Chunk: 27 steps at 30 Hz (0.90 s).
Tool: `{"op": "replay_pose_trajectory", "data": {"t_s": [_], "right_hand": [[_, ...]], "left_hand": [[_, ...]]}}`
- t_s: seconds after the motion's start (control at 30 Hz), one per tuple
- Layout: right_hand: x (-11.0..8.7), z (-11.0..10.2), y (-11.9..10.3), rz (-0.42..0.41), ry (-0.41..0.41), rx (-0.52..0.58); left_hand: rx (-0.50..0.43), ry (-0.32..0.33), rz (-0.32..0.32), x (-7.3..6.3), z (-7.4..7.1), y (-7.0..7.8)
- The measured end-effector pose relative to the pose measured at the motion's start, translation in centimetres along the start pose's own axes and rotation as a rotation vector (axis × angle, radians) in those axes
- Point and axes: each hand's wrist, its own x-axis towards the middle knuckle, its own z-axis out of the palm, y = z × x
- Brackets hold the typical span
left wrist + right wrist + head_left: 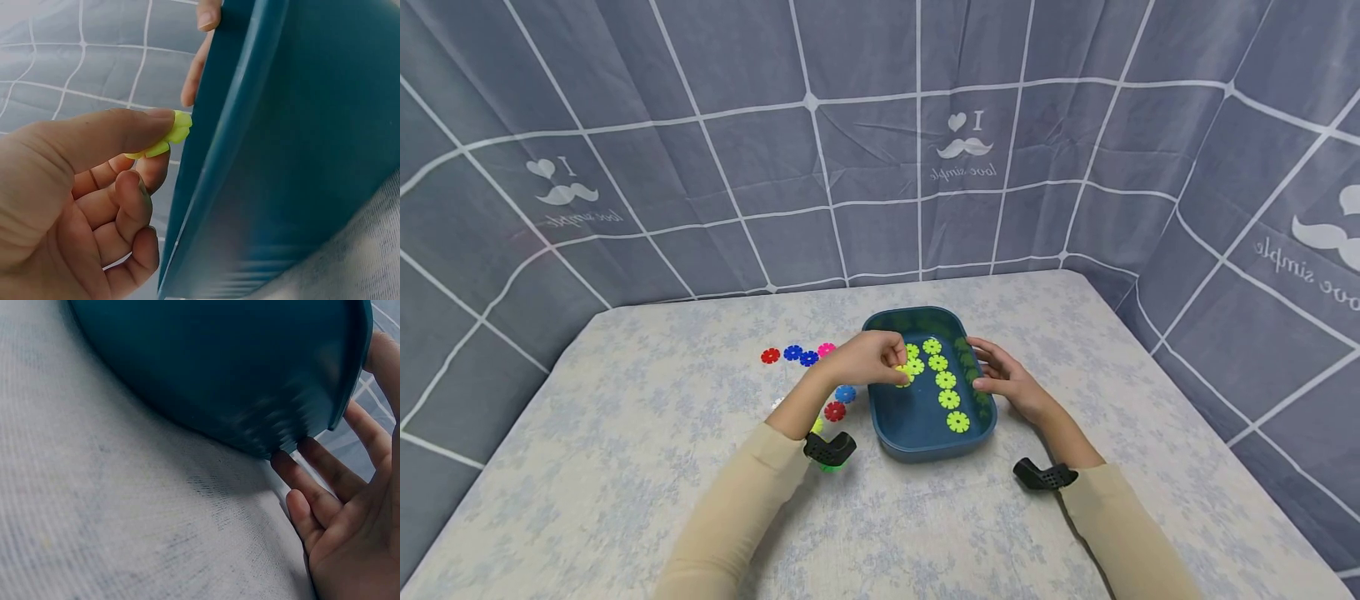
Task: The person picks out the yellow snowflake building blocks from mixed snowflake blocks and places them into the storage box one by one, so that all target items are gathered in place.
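My left hand [872, 358] is over the left side of a dark blue-green plastic tub [891, 432]. Between thumb and fingers it pinches a yellow-green snowflake disc [179, 127], a toothed, flower-shaped plastic piece; in the left wrist view this shows beside the tub's rim [240, 69]. Inside the tub, a column of similar discs [946, 380] runs along the right, and a few more discs [916, 366] lie by the left fingertips. The right hand [1011, 385] is at the tub's right side, its loosely extended fingers [322, 494] touching the outer wall.
Left of the tub, loose snowflake discs lie on the patterned tablecloth [625, 417], among them red [771, 356], blue [793, 353], pink [826, 349] and light blue [846, 394] ones. My left forearm hides part of them. A grey checked curtain [880, 167] hangs behind the table.
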Motion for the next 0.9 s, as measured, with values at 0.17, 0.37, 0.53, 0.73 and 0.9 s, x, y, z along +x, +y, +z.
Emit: {"op": "replay_pose_trajectory", "data": {"t_s": [0.17,0.37,0.53,0.73,0.9], "right_hand": [[-0.1,0.0,0.0,-0.003,0.001,0.007],[-0.1,0.0,-0.1,-0.010,-0.005,0.009],[0.0,0.0,-0.2,-0.014,-0.006,0.005],[-0.1,0.1,-0.2,-0.012,-0.002,0.009],[-0.1,0.1,-0.2,-0.010,-0.004,0.012]], "left_hand": [[0.038,-0.014,0.003,1.0,0.6,-0.2],[0.106,-0.034,-0.007,2.0,1.3,-0.4],[0.193,-0.053,-0.035,2.6,1.8,-0.5],[0.269,-0.061,-0.061,3.4,2.3,-0.7],[0.307,-0.069,-0.086,3.9,2.7,-0.7]]}}
